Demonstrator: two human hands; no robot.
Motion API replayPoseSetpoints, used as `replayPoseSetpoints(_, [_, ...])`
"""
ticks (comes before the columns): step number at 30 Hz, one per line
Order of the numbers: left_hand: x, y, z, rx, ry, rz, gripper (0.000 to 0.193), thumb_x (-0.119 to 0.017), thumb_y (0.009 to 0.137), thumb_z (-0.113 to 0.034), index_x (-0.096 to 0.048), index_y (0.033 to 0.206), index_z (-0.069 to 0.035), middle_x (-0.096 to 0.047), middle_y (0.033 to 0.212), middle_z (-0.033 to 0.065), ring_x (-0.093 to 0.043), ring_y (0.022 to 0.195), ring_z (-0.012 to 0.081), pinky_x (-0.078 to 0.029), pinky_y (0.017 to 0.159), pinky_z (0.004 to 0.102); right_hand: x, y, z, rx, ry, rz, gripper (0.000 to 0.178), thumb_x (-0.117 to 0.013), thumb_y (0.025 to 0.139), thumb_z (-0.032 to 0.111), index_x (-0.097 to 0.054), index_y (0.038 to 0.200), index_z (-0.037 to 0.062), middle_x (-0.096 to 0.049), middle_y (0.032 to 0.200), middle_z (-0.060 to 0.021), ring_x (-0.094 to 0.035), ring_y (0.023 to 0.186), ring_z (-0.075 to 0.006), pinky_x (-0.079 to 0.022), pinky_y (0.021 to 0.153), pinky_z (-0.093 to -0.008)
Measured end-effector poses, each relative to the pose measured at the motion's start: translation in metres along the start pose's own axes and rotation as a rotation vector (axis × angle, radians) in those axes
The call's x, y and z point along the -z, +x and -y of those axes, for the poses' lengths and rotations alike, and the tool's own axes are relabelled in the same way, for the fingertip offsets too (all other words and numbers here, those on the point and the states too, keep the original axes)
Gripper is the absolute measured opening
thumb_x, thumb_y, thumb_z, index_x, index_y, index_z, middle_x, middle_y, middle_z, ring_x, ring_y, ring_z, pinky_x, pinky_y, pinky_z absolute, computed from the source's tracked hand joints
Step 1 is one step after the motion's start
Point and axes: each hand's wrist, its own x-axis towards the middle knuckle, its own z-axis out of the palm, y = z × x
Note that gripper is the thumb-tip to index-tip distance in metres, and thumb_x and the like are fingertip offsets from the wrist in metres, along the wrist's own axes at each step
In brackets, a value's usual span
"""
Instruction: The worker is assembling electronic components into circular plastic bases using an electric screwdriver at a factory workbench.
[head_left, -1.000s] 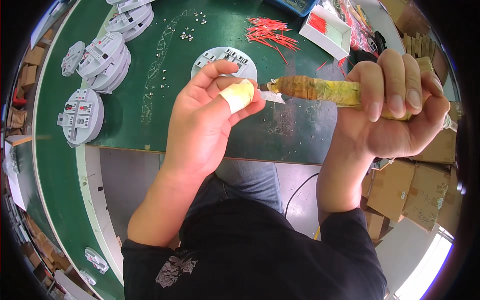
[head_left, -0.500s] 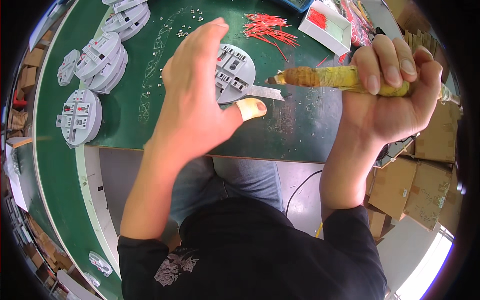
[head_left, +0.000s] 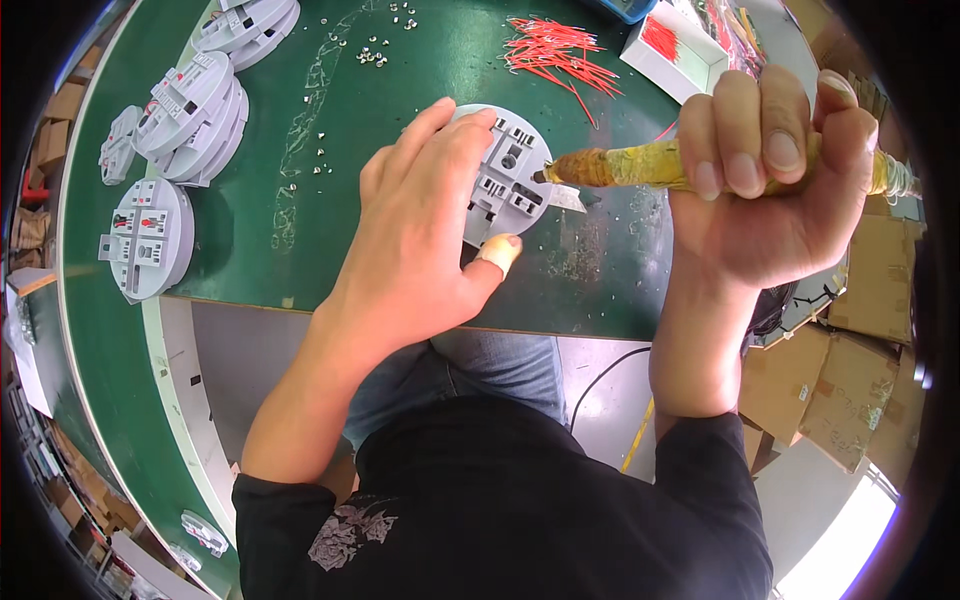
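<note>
A round grey plastic base [head_left: 512,158] with square slots and small fittings lies on the green table. My left hand [head_left: 420,210] spans its left side, fingertips at the top rim and thumb by the lower rim. A yellowish cover wraps that thumb. Closed round a yellow tape-wrapped tool [head_left: 640,166], probably an electric screwdriver, is my right hand [head_left: 770,180]. The tool lies nearly level, its dark tip pointing left at the base's right edge; whether it touches cannot be told. A silvery strip [head_left: 568,199] sticks out beside the base.
Stacked grey round bases [head_left: 190,120] stand at the left, with a single base [head_left: 150,240] nearer. Small metal pieces [head_left: 372,55] lie scattered at the back. Red wires [head_left: 560,55] are heaped beyond the base, beside a white box [head_left: 675,65]. Cardboard boxes [head_left: 800,385] stand at the right.
My left hand has come onto the round base, which now sits slightly further right in view. The yellow tool's tip has come to the base's right edge, still in my right hand.
</note>
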Motion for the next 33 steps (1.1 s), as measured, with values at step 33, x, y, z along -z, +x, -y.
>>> replayPoseSetpoints(33, [0.001, -0.007, 0.007, 0.109, -0.026, -0.013, 0.09, -0.087, 0.069, -0.024, -0.038, 0.139, 0.003, -0.053, 0.134, 0.0182, -0.043, 0.135, 0.035, -0.033, 0.11, 0.0476, -0.054, 0.022, -0.088, -0.082, -0.304, 0.092, 0.024, -0.05, 0.104, 0.026, -0.055, 0.113, 0.0042, -0.049, 0.069, -0.0032, -0.044, 0.053, -0.0135, -0.039, 0.047, -0.0275])
